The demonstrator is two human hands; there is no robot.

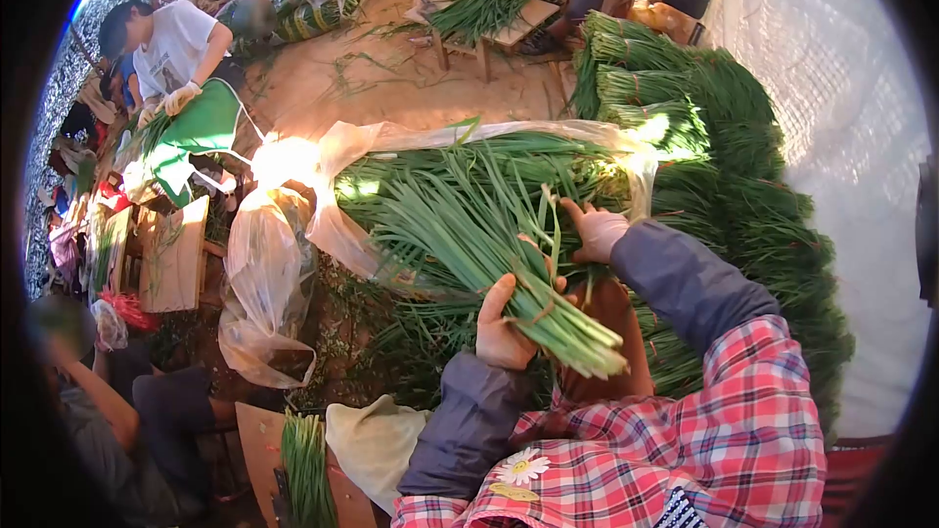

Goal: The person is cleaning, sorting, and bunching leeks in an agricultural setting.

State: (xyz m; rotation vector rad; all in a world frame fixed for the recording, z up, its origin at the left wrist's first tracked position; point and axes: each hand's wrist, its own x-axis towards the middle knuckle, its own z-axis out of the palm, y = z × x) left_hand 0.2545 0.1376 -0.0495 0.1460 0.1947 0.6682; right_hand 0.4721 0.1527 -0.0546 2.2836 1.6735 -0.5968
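Note:
My left hand (504, 328) is closed around a bundle of garlic chives (489, 244), thumb on top and fingertips showing at the far side. Its pale cut ends (597, 357) point toward my body, while the green leaves fan away to the upper left. My right hand (595, 230) is beside the bundle, fingers apart, fingertips right at a few stray yellowish leaves (553, 230). Beneath the bundle, more chives (528, 152) lie inside an open clear plastic bag (357, 142).
Stacked chive bundles (719, 137) line the right side, along a white sheet wall (822, 68). A crumpled plastic bag (266, 284) hangs at left. A board (264, 440) with chives stands lower left. Co-workers sit around, one in a white shirt (181, 44).

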